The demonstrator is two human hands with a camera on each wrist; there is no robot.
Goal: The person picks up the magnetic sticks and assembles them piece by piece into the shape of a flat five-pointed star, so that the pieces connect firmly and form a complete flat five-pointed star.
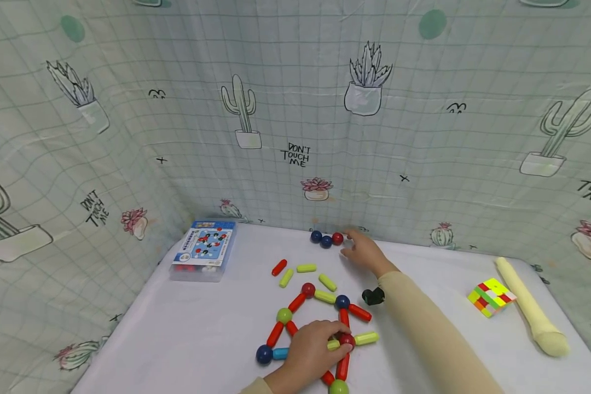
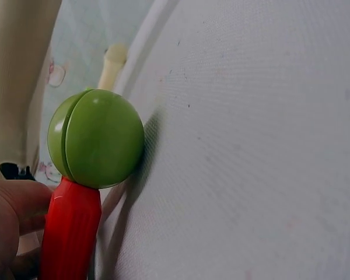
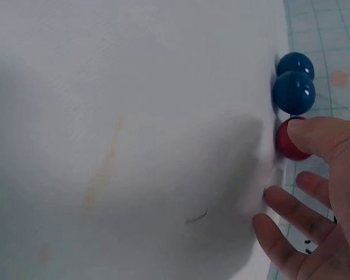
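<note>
A shape (image 1: 291,328) made of balls and sticks lies on the white tabletop (image 1: 216,323), close to the person. Think of the shape as a clock, with 12 pointing to the back cloth (image 1: 295,82). At its 3 is the near red ball (image 1: 347,340), and the left hand (image 1: 314,346) pinches it with thumb and fingers. A yellow stick (image 1: 366,338) pokes out of this ball toward 3. The shape also has a top red ball (image 1: 308,290) at 12, a dark blue ball (image 1: 264,354) at 8 and a green ball (image 1: 339,387) at 5. Far off toward 12, by the back edge, sit the far red ball (image 1: 337,238) and two blue balls (image 1: 326,241). The right hand (image 1: 366,254) is just beside the far red ball, on its 4 o'clock side. Its fingers are spread wide; I cannot tell if one touches the ball. Toward 12 from the shape, on the near side of those balls, lie a loose red stick (image 1: 279,267) and three loose yellow sticks (image 1: 306,268). A box (image 1: 204,251) sits toward 10. Toward 3 are a color cube (image 1: 492,297) and, just past it, a cream club (image 1: 529,306).
</note>
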